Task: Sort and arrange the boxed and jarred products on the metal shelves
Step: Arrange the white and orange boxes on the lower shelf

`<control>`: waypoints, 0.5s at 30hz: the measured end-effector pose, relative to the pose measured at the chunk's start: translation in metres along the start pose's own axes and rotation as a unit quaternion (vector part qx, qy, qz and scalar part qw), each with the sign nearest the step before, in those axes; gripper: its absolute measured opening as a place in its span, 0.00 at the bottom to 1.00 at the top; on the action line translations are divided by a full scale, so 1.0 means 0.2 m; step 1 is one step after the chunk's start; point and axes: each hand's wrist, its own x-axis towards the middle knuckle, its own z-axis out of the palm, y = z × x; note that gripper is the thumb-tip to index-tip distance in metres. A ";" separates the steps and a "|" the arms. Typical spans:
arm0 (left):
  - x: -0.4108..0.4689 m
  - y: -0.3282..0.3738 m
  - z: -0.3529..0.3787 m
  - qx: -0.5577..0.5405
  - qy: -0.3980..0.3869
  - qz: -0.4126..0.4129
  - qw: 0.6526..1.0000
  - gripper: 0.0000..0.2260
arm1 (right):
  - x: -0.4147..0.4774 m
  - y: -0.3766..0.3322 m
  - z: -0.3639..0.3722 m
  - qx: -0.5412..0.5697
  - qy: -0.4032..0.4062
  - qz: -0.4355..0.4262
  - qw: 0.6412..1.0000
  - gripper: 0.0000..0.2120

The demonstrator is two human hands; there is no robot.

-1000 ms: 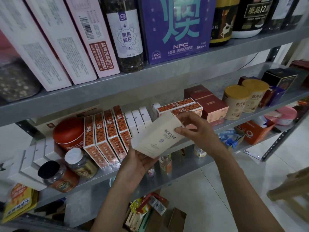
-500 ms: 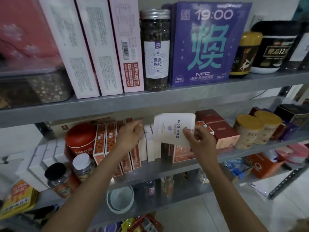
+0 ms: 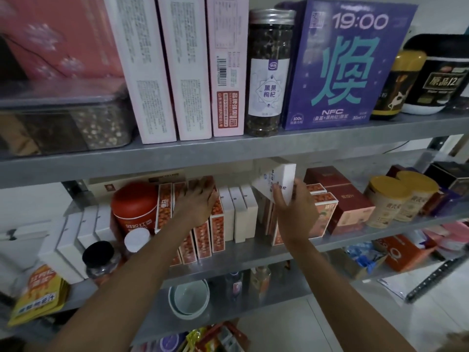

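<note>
My right hand [image 3: 291, 201] grips a flat cream box [image 3: 279, 179] with blue print, tilted and held just under the upper shelf's edge, above the gap right of three upright cream boxes [image 3: 238, 212] on the middle metal shelf [image 3: 253, 252]. My left hand [image 3: 198, 201] rests with spread fingers on the tops of a row of upright orange-patterned boxes [image 3: 203, 229], left of the cream boxes. More orange-patterned boxes [image 3: 324, 201] stand behind and right of my right hand.
A red tin [image 3: 134, 209], two small jars [image 3: 101, 260] and white boxes [image 3: 76, 232] fill the middle shelf's left. Dark red boxes [image 3: 350, 207] and yellow-lidded tubs [image 3: 396, 199] stand at right. Upper shelf holds pink boxes [image 3: 187, 72], a tall jar [image 3: 269, 72], a purple box [image 3: 342, 64].
The cream box went from both hands below the shelf up to the middle shelf in my right hand alone. My left hand let go and moved onto the orange boxes.
</note>
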 end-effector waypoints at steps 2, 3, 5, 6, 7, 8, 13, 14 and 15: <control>-0.01 0.01 -0.01 0.001 -0.003 0.002 1.000 0.25 | -0.01 0.02 0.03 -0.051 0.006 -0.022 0.998 0.17; -0.01 0.01 -0.02 0.001 -0.005 0.003 1.000 0.25 | -0.02 0.03 0.05 -0.074 0.009 -0.035 0.997 0.17; 0.00 0.01 -0.01 -0.002 -0.004 0.005 1.000 0.25 | -0.04 0.04 0.07 -0.118 0.005 -0.061 0.991 0.17; 0.00 0.01 -0.01 -0.002 -0.003 0.006 1.000 0.25 | -0.04 0.04 0.08 -0.138 -0.004 -0.075 0.988 0.16; 0.00 0.01 -0.01 -0.001 -0.001 0.006 1.000 0.25 | -0.05 0.05 0.08 -0.158 -0.018 -0.087 0.983 0.16; 0.00 0.01 -0.01 -0.001 -0.001 0.006 1.000 0.25 | -0.04 0.05 0.09 -0.182 -0.041 -0.091 0.978 0.18; -0.02 0.02 -0.02 -0.007 0.006 0.011 1.000 0.25 | 0.01 0.02 0.15 -0.338 -0.159 -0.070 0.925 0.22; -0.01 0.02 -0.02 -0.010 0.008 0.011 1.000 0.25 | 0.03 0.01 0.17 -0.371 -0.191 -0.077 0.905 0.22; -0.01 0.02 -0.01 -0.008 0.013 0.011 1.000 0.25 | 0.04 0.00 0.20 -0.403 -0.213 -0.089 0.886 0.22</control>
